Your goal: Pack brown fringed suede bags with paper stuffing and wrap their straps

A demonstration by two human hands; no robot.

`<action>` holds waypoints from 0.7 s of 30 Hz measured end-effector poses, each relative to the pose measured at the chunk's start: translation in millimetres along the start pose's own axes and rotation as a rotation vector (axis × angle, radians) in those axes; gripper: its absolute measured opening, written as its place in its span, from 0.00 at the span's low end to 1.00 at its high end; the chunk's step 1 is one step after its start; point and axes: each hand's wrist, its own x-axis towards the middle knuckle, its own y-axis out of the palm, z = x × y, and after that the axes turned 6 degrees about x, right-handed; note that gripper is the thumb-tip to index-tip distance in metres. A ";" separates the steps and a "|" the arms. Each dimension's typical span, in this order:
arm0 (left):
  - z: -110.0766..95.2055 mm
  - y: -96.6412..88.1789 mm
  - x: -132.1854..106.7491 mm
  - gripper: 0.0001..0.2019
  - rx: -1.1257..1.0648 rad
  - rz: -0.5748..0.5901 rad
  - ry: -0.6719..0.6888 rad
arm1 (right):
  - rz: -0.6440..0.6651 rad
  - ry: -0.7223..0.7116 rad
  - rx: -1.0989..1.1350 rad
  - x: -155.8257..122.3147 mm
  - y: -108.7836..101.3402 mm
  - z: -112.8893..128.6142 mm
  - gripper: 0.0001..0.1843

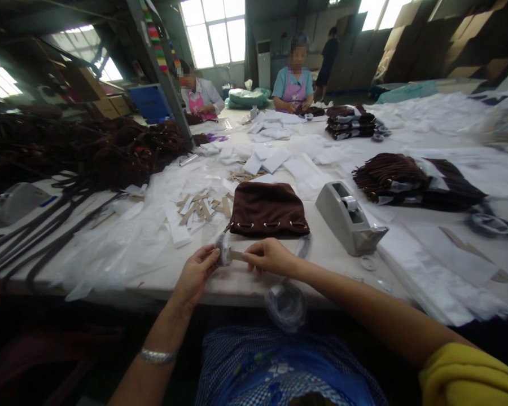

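Observation:
A brown suede drawstring bag [267, 208] with metal eyelets lies on the white table [330, 254] in front of me. Just below it, my left hand [197, 272] and my right hand [268, 256] pinch the two ends of a short beige strip [236, 255] wrapped in clear plastic. A bundle of clear plastic [285, 304] hangs from the table edge under my right wrist. A bracelet sits on my left wrist.
A grey tape dispenser [349, 217] stands right of the bag. Loose beige strips [201, 207] and white wrappers lie to the left. Brown straps and bags pile up at far left [88, 152] and right [410, 180]. Two people [294, 82] sit across the table.

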 end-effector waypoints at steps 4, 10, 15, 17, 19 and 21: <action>-1.6 -2.6 2.3 0.23 0.121 -0.047 0.078 | 0.008 0.028 -0.062 6.0 2.7 3.8 0.16; -3.7 -9.4 5.8 0.24 0.227 -0.059 0.122 | 0.024 0.030 -0.037 10.9 6.8 6.8 0.16; -5.2 -11.5 7.3 0.25 0.249 -0.070 0.138 | 0.065 0.008 -0.024 11.8 6.9 7.7 0.21; -6.2 -11.9 7.5 0.26 0.247 -0.062 0.130 | 0.084 0.009 -0.002 11.1 5.8 7.9 0.20; -7.2 -12.1 7.9 0.26 0.242 -0.056 0.120 | 0.113 -0.009 0.013 10.2 4.8 7.5 0.22; -8.2 -12.5 8.4 0.26 0.237 -0.062 0.117 | 0.123 -0.025 0.026 9.7 3.9 5.8 0.22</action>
